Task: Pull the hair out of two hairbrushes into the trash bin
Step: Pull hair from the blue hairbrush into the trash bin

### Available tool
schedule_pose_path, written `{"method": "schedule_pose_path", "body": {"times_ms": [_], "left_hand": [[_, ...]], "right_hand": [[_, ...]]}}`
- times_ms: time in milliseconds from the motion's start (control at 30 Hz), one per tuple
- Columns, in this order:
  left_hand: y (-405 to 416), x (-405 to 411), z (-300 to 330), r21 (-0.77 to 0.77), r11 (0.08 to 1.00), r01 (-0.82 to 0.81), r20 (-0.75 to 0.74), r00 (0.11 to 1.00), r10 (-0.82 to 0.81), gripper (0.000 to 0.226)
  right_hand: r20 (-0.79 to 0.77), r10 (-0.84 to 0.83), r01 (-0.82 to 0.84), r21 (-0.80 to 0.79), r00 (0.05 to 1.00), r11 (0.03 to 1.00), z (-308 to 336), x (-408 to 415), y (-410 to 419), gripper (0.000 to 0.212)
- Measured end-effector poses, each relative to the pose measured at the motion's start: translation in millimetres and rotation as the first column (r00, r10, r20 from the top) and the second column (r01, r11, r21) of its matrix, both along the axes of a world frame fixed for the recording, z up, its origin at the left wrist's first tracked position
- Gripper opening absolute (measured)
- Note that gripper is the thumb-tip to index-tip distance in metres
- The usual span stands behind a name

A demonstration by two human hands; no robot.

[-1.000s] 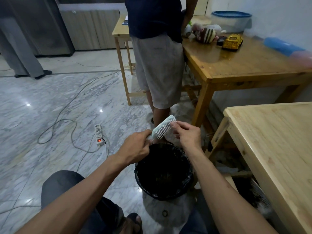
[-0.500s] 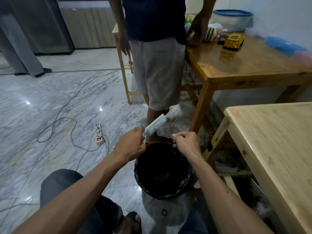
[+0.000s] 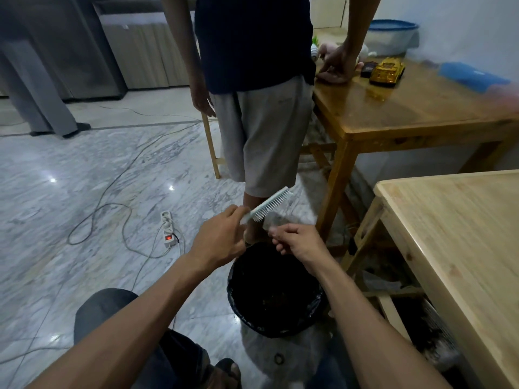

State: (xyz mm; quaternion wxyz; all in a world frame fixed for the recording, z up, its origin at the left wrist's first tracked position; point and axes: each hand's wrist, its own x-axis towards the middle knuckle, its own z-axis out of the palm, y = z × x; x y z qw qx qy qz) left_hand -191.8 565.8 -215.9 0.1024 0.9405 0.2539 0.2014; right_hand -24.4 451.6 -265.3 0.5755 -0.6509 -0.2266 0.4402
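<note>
Head view: trash bin (image 3: 276,327), black-lined, stands on the floor. Left hand (image 3: 219,240), above the bin's far-left rim, grips the pale hairbrush (image 3: 268,204) by its handle, bristles down-right. Right hand (image 3: 297,241), above the far rim, fingers pinched together; any hair held is indiscernible.

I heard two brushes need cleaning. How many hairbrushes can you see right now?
1. A pale hairbrush is held up by the left hand above the black trash bin. A second brush is not in view; it may be outside the picture.
</note>
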Motion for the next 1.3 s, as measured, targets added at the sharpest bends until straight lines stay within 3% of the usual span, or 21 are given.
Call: {"method": "schedule_pose_path", "body": {"times_ms": [133, 233, 300, 400, 467, 533, 633, 733, 800, 900, 967, 1033, 1167, 1300], "left_hand": [[5.4, -1.5, 2.3, -0.024, 0.994, -0.111, 0.087, 0.99, 0.113, 0.032], [5.2, -1.5, 6.3, -0.042, 0.99, -0.135, 0.129, 0.982, 0.139, 0.03], [5.5, -1.3, 10.1, -0.063, 0.987, -0.146, 0.174, 0.973, 0.155, 0.028], [8.0, -1.2, 14.5, -0.095, 0.986, -0.136, 0.196, 0.969, 0.153, 0.025], [9.7, -2.5, 15.4, -0.103, 0.987, -0.127, 0.188, 0.971, 0.145, 0.023], [9.8, -4.3, 14.0, -0.109, 0.986, -0.123, 0.172, 0.975, 0.141, 0.024], [7.8, -6.3, 10.6, -0.123, 0.986, -0.111, 0.149, 0.98, 0.129, 0.023], [5.2, -6.5, 7.2, -0.133, 0.987, -0.093, 0.126, 0.986, 0.11, 0.022], [2.6, -6.0, 5.4, -0.146, 0.986, -0.077, 0.115, 0.989, 0.095, 0.025], [-0.4, -4.4, 4.8, -0.164, 0.984, -0.076, 0.091, 0.992, 0.091, 0.027], [-1.3, -3.5, 5.0, -0.18, 0.981, -0.079, 0.076, 0.993, 0.094, 0.027], [-2.7, -2.9, 6.4, -0.194, 0.978, -0.081, 0.069, 0.993, 0.096, 0.029], [-7.2, -1.6, 9.2, -0.22, 0.973, -0.067, 0.06, 0.995, 0.083, 0.034], [-11.4, 1.4, 11.2, -0.247, 0.967, -0.058, 0.068, 0.995, 0.077, 0.039]], "right_hand": [[0.164, -0.036, 0.066, -0.181, 0.986, 0.981, -5.2, -0.4, -7.3, 0.021], [0.39, 0.072, 0.074, -0.347, 0.918, 0.935, -14.5, -2.6, -11.5, 0.029], [0.429, 0.11, 0.076, -0.393, 0.897, 0.916, -23.2, -5.4, -11.1, 0.028], [0.26, 0.081, 0.024, -0.375, 0.962, 0.927, -23.1, -9.7, -7.4, 0.02], [-0.023, 0.079, -0.082, -0.344, 0.997, 0.935, -17.1, -11.2, -5.8, 0.048], [-0.107, 0.093, -0.124, -0.33, 0.99, 0.936, -14.4, -7.0, -4.5, 0.061], [0.166, 0.088, -0.021, -0.371, 0.982, 0.928, -15.4, 3.0, -1.2, 0.041], [0.576, 0.217, 0.077, -0.442, 0.788, 0.894, -13.9, 9.1, -0.2, 0.014], [0.646, 0.241, 0.095, -0.44, 0.724, 0.893, -11.0, 10.0, 0.6, 0.024], [0.627, 0.286, 0.027, -0.44, 0.725, 0.898, -12.2, 11.7, 4.8, 0.014], [0.601, 0.248, 0.029, -0.413, 0.76, 0.91, -12.9, 12.7, 4.5, 0.023], [0.613, 0.208, 0.054, -0.381, 0.762, 0.923, -9.6, 14.9, 1.6, 0.013], [0.592, 0.373, -0.081, -0.459, 0.715, 0.885, -7.0, 15.9, 1.7, 0.037], [0.407, 0.378, -0.141, -0.505, 0.832, 0.852, -2.8, 18.7, -2.3, 0.079]]}}
